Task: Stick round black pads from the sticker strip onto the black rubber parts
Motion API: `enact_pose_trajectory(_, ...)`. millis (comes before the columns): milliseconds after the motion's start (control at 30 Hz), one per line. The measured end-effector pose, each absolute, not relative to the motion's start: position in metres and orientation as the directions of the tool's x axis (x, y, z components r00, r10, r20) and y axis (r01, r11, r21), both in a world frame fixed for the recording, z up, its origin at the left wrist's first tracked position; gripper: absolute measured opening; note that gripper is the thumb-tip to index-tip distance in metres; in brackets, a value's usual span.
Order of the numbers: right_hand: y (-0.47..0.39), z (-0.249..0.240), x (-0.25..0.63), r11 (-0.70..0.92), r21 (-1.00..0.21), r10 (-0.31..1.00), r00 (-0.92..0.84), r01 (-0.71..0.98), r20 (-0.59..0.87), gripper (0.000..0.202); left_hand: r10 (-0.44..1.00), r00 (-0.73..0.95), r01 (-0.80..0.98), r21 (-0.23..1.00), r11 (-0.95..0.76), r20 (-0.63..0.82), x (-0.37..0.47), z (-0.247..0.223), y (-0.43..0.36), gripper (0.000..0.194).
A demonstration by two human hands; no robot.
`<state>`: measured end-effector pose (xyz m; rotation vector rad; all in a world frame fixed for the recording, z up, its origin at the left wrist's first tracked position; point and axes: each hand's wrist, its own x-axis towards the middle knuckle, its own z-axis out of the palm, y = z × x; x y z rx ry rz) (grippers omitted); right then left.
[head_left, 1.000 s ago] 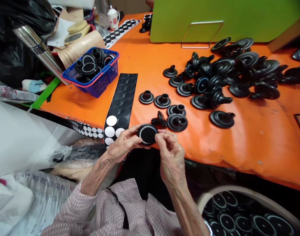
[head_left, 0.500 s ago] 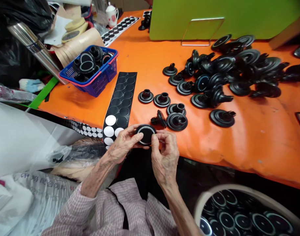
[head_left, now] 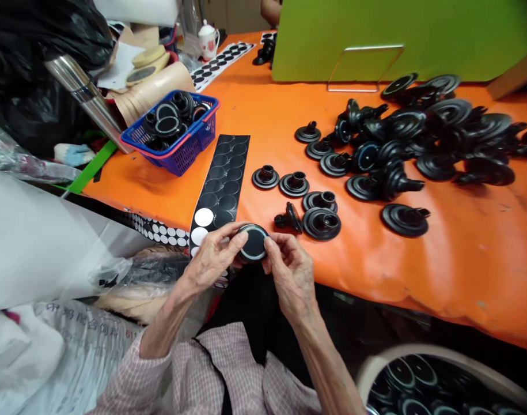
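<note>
A round black plastic disc [head_left: 253,244] with a pale ring near its rim is held flat face up between both my hands, over the table's front edge. My left hand [head_left: 217,253] grips its left side, thumb on the face. On the right rim, my right hand [head_left: 289,265] pinches with thumb and fingers. Just behind lie several black stemmed discs [head_left: 322,223], most of them stem up; one is tipped on its side [head_left: 289,219]. Left of these is a sheet of round black stickers [head_left: 224,173], with white backing circles showing at its near end.
A blue basket [head_left: 177,155] of black discs stands at the left. A large pile of stemmed discs [head_left: 401,132] covers the right of the orange table [head_left: 462,253]. A green panel [head_left: 375,34] stands behind. Below right is a tub [head_left: 371,369] of discs.
The view has shifted slightly, moving the table things right and down in the picture. My hands still hold the disc, which is now turned a little, with my right thumb on its rim.
</note>
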<state>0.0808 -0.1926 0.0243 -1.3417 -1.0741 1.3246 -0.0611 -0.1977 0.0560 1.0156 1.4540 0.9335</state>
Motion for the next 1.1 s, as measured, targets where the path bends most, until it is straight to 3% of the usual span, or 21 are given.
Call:
enact_pose_trajectory(67, -0.178, 0.025, 0.077, -0.188, -0.978, 0.979, 0.065, -0.091, -0.194, 0.03, 0.929, -0.332, 0.451, 0.838, 0.308, -0.163, -0.079, 0.058, -0.196, 0.043)
enact_pose_trajectory(133, -0.163, 0.026, 0.071, -0.157, -0.977, 0.973, 0.145, -0.144, -0.178, 0.03, 0.874, -0.486, 0.665, 0.652, 0.364, 0.008, -0.098, 0.057, -0.192, 0.044)
enact_pose_trajectory(200, -0.15, 0.027, 0.066, -0.131, -0.967, 0.966, 0.193, -0.219, -0.174, 0.029, 0.867, -0.498, 0.723, 0.56, 0.405, 0.016, -0.112, 0.053, -0.186, 0.051)
enact_pose_trajectory(267, -0.144, 0.027, 0.061, -0.074, -0.973, 0.96, 0.247, -0.217, -0.128, 0.029, 0.88, -0.471, 0.712, 0.566, 0.416, -0.053, -0.119, 0.049, -0.179, 0.061)
enact_pose_trajectory(367, -0.151, 0.022, 0.054, 0.111, -0.984, 0.944, 0.295, 0.137, 0.147, 0.026, 0.867, -0.472, 0.664, 0.583, 0.468, -0.159, -0.121, 0.05, -0.171, 0.067)
enact_pose_trajectory(467, -0.168, 0.011, 0.047, 0.311, -0.856, 0.934, 0.035, 0.412, 0.356, 0.024, 0.86, -0.412, 0.571, 0.649, 0.502, -0.302, -0.12, 0.056, -0.167, 0.04)
enact_pose_trajectory(533, -0.178, 0.003, 0.042, 0.382, -0.818, 0.921, -0.107, 0.43, 0.374, 0.027, 0.875, -0.308, 0.42, 0.772, 0.478, -0.374, -0.119, 0.058, -0.168, 0.027)
enact_pose_trajectory(600, -0.182, -0.002, 0.039, 0.391, -0.809, 0.919, -0.138, 0.439, 0.369, 0.028, 0.892, -0.186, 0.165, 0.882, 0.441, -0.411, -0.119, 0.058, -0.17, 0.024)
enact_pose_trajectory(733, -0.179, -0.002, 0.037, 0.384, -0.806, 0.921, -0.125, 0.451, 0.369, 0.03, 0.915, -0.025, -0.264, 0.886, 0.382, -0.402, -0.119, 0.049, -0.172, 0.031)
enact_pose_trajectory(1000, -0.172, -0.005, 0.034, 0.479, -0.629, 0.866, -0.213, 0.612, 0.453, 0.026, 0.947, -0.005, -0.336, 0.892, 0.301, -0.321, -0.122, 0.038, -0.17, 0.032)
enact_pose_trajectory(1100, -0.165, -0.006, 0.037, 0.437, -0.654, 0.879, -0.137, 0.617, 0.458, 0.031, 0.939, 0.013, -0.272, 0.902, 0.334, -0.344, -0.123, 0.041, -0.169, 0.04)
